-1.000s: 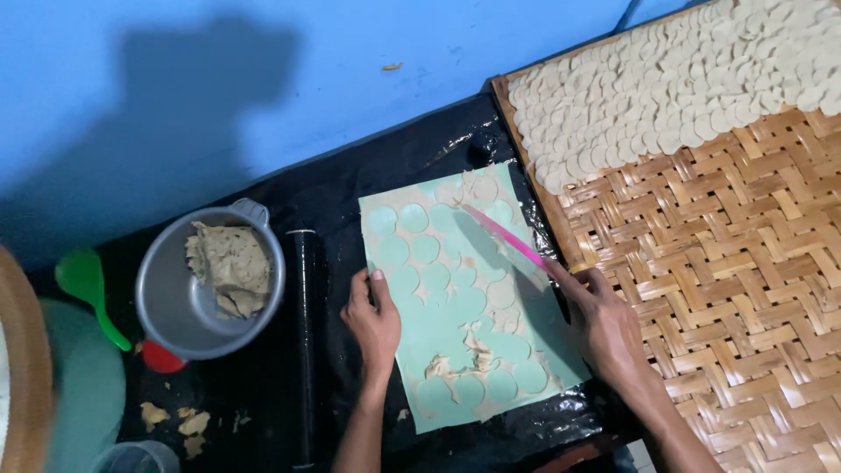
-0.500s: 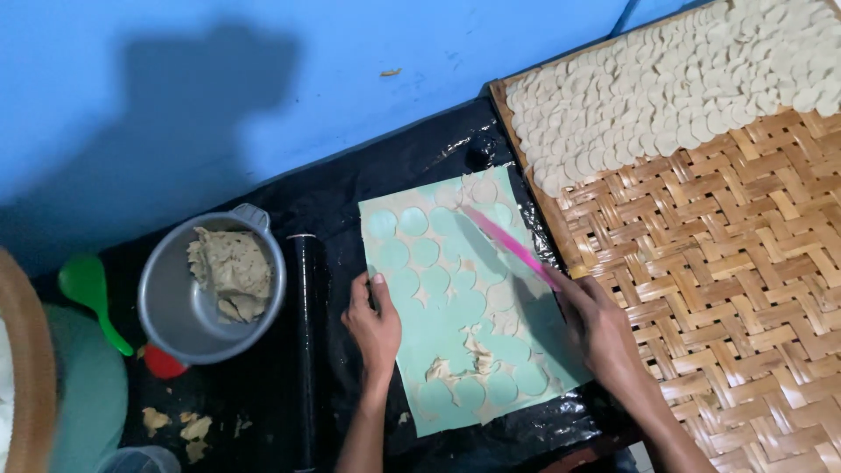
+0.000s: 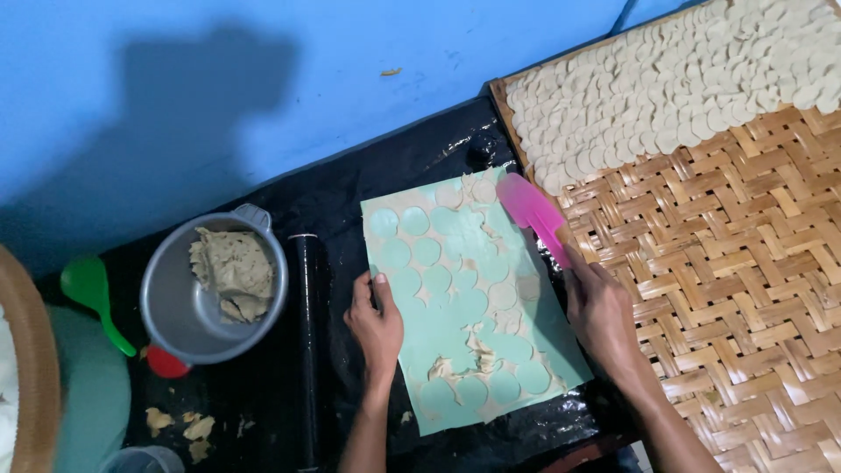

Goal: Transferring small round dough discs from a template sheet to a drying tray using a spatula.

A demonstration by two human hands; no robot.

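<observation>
A pale green sheet (image 3: 438,324) lies on black plastic, with round cut-outs in a thin dough layer and dough scraps near its lower middle. My left hand (image 3: 375,324) rests flat on the sheet's left edge, fingers apart. My right hand (image 3: 604,311) grips a pink flat scraper (image 3: 536,210) by its handle; the blade points up toward the sheet's upper right corner, over the edge beside the woven tray. A few loose dough discs lie near that corner.
A woven bamboo tray (image 3: 745,263) on the right carries several rows of pale dough discs (image 3: 666,88) at its far end. A black rolling pin (image 3: 307,350) lies left of the sheet. A metal pot (image 3: 175,315) holds dough (image 3: 232,271). A green spoon (image 3: 92,293) sits far left.
The pink scraper has turned from edge-on across the sheet to flat and moved toward the sheet's upper right corner. My left hand stays on the sheet's left edge.
</observation>
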